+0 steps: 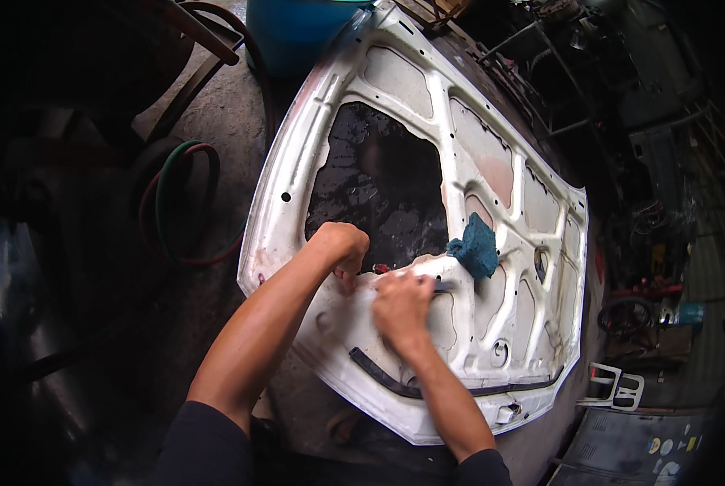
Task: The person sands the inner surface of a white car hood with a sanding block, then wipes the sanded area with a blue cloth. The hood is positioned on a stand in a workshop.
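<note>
A white car hood lies with its ribbed underside up in front of me. A wet black sheet fills one of its large recesses. My left hand is closed at the near edge of this sheet, fingers pointing down; what they pinch, if anything, is hidden. Just to the right, my right hand is closed round a slim dark tool, most of it covered by my fingers and blurred. Between the hands lies a small red object. A crumpled teal cloth rests on the ribs at the right.
A black rubber strip runs along the hood's near edge. To the left, red and green hoses coil on the floor. A blue drum stands beyond the hood. Metal frames and a white plastic chair are at the right.
</note>
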A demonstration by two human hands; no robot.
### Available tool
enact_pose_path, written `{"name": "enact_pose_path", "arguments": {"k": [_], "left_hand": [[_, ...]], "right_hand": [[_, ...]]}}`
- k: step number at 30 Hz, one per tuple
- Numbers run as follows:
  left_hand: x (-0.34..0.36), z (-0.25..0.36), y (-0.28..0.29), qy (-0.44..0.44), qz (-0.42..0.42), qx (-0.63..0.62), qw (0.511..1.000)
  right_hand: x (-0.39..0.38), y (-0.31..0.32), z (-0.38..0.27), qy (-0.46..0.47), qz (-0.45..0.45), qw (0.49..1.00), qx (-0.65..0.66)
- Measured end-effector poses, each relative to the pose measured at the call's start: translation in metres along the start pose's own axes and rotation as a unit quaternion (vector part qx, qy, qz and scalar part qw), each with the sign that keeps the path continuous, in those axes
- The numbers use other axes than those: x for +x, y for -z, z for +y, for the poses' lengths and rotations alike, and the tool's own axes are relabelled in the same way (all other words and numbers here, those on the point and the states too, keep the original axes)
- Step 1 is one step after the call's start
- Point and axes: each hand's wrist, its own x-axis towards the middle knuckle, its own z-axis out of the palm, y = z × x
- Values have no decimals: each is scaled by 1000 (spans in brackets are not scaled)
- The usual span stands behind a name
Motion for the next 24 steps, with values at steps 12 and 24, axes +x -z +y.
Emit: {"name": "enact_pose_path", "arguments": {"k": [12,24], "left_hand": [[-4,0,-2,6,19,-4,1000],[-1,-1,-4,-7,9,-14,1000]], "right_hand": [[1,-1,10,-78,6,997,18],[-4,2,-2,62,9,992,112]]}}
